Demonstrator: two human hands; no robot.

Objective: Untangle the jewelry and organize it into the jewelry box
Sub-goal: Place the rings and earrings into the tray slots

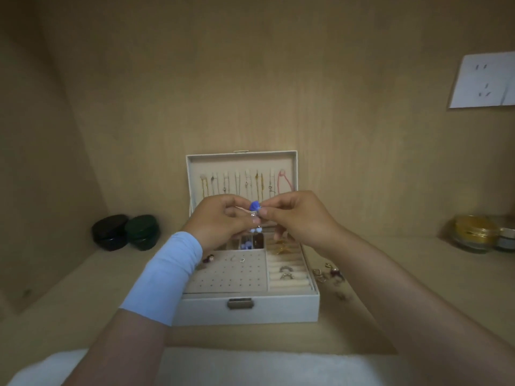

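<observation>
An open cream jewelry box (pixel 248 310) stands on the wooden shelf, its lid upright with several necklaces (pixel 239 183) hanging inside. My left hand (pixel 220 221) and my right hand (pixel 298 218) meet above the box, both pinching a small blue-beaded piece of jewelry (pixel 254 206) whose lower beads dangle between them. Two rings (pixel 285 272) sit in the ring rolls on the right, and a small earring (pixel 242 259) rests on the perforated pad. More blue beads (pixel 246 244) lie in a back compartment.
Loose earrings and rings (pixel 327 273) lie on the shelf right of the box. Two dark round jars (pixel 125 232) stand at the left, a glass jar with gold lid (pixel 475 232) at the right. A white wall socket (pixel 485 80) sits upper right. White cloth (pixel 250 369) lies nearest me.
</observation>
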